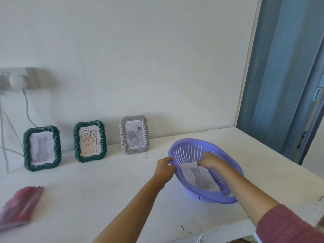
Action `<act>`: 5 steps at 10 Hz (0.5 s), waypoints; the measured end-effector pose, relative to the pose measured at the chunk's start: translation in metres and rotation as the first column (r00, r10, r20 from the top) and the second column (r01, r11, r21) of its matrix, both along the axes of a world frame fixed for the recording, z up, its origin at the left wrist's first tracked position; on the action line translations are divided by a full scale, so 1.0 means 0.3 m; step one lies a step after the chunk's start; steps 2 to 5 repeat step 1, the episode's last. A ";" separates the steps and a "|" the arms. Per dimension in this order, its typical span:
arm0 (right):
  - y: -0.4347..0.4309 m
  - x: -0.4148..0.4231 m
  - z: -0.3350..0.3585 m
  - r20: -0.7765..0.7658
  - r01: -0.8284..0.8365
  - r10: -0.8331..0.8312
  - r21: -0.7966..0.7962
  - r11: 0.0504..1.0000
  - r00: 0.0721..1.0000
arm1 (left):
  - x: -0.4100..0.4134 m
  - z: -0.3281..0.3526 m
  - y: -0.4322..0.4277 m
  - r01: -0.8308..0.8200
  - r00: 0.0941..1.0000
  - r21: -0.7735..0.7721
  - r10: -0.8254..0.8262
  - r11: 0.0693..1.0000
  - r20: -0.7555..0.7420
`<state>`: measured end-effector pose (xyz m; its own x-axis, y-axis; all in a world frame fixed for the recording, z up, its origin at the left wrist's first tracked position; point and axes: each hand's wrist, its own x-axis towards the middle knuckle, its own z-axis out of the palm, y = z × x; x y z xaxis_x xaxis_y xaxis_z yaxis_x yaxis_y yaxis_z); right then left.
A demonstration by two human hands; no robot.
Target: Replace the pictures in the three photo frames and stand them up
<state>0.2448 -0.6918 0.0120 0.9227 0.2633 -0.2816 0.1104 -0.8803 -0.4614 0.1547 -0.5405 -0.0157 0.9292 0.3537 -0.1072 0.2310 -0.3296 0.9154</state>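
White table: left hand grips the basket rim; right hand, nearer, curls onto the picture lying lengthwise beneath it, hold unclear.

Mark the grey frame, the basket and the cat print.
grey frame [134, 135]: head view, middle of its rose picture.
basket [189, 152]: head view, slotted far wall.
cat print [198, 178]: head view, middle of the sheet.
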 end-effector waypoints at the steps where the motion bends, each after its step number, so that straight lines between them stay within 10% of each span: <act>1: 0.041 0.011 0.005 0.127 -0.026 0.014 0.088 0.996 0.992 | -0.040 0.041 0.013 -0.035 0.999 0.087 0.033 0.996 0.017; 5: 0.041 0.011 0.005 0.127 -0.026 0.014 0.088 0.996 0.992 | -0.040 0.041 0.013 -0.035 0.999 0.087 0.033 0.996 0.017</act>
